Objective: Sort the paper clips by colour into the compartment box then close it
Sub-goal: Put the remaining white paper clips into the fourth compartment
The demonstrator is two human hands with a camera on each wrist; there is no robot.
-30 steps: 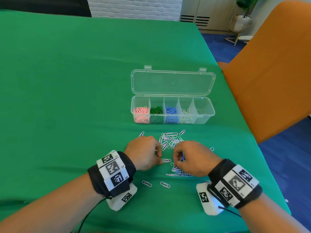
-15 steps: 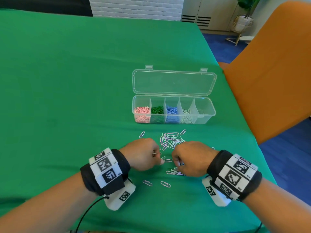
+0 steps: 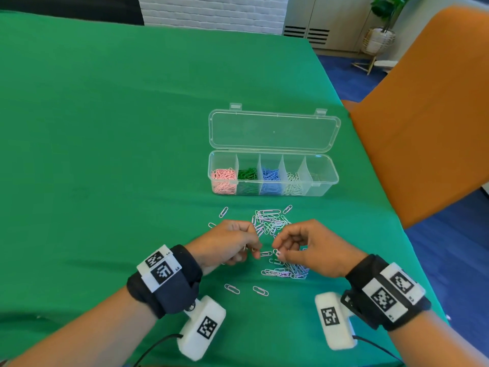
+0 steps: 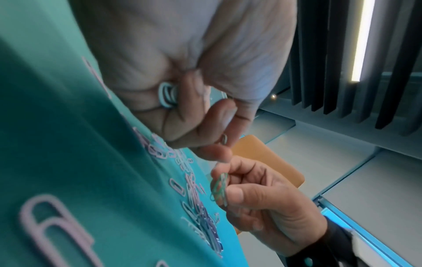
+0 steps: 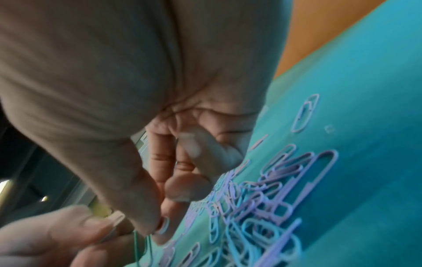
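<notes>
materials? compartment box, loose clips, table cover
Compartment box: clear, glossy plastic by the look; contents show through walls and lid.
Loose clips: likely colour-coated wire; thin bent loops, pastel.
Table cover: green cloth, matte, seemingly felt-like; no glare.

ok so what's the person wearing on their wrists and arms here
Both forearms are bare, no sleeves. Each wrist carries a wide black fabric band topped with white tags printed with black square markers. A white block-shaped unit with its own marker hangs under each wrist, and a thin black cable trails back from it.
</notes>
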